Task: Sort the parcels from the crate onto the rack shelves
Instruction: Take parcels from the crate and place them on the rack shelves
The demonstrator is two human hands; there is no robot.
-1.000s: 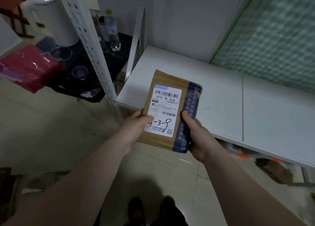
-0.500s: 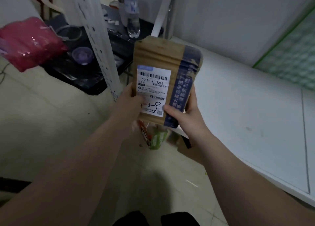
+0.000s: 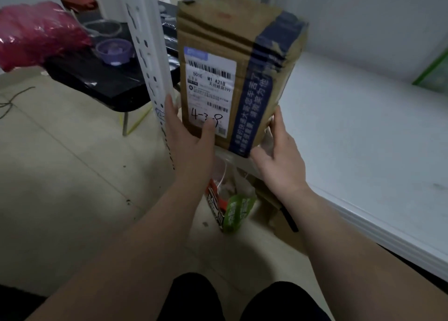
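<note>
Centre frame: brown parcel (image 3: 232, 78), long axis upright, above both hands. Left hand (image 3: 189, 139) clasps its lower left corner; right hand (image 3: 278, 156) its lower right edge. White shelf (image 3: 363, 131) lies right, nearer the right hand.

I note the parcel (image 3: 232, 78) upright between both hands: left hand (image 3: 186, 139) at its lower left edge, right hand (image 3: 278, 156) at its lower right. Rack upright (image 3: 148, 61) just left of the parcel; shelf (image 3: 363, 131) to its right. Low surface (image 3: 101, 78) behind the upright carries a bowl (image 3: 114, 51). A bag (image 3: 230, 202) lies on the floor below the hands.
</note>
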